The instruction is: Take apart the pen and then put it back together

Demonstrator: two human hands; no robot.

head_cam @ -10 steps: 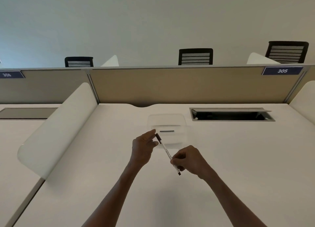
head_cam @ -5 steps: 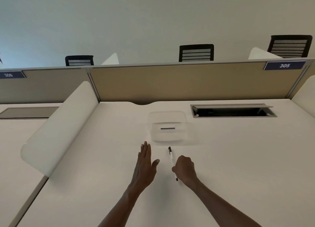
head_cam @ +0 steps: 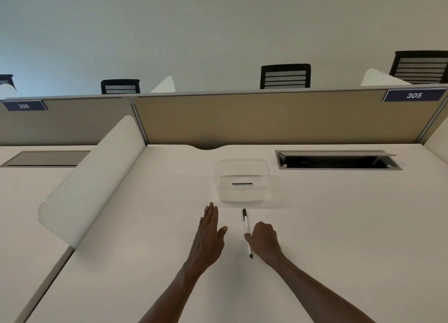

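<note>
A slim white pen [head_cam: 246,223] with a black cap and black tip lies lengthwise on the white desk [head_cam: 339,225], in one piece. My right hand [head_cam: 264,240] sits just right of the pen with its fingers curled, and its thumb lies against the pen's lower half. My left hand [head_cam: 209,235] rests flat on the desk to the left of the pen, fingers straight and together, holding nothing. A small gap separates the left hand from the pen.
A clear plastic tray [head_cam: 242,180] stands just beyond the pen. An open cable slot [head_cam: 337,160] is cut into the desk at the back right. A white curved divider [head_cam: 94,186] borders the left, and a tan partition [head_cam: 266,118] closes the back.
A second ago both hands held the pen above the desk. The pen has come down onto the desk, my left hand has let go and lies flat, and my right hand stays at the pen.
</note>
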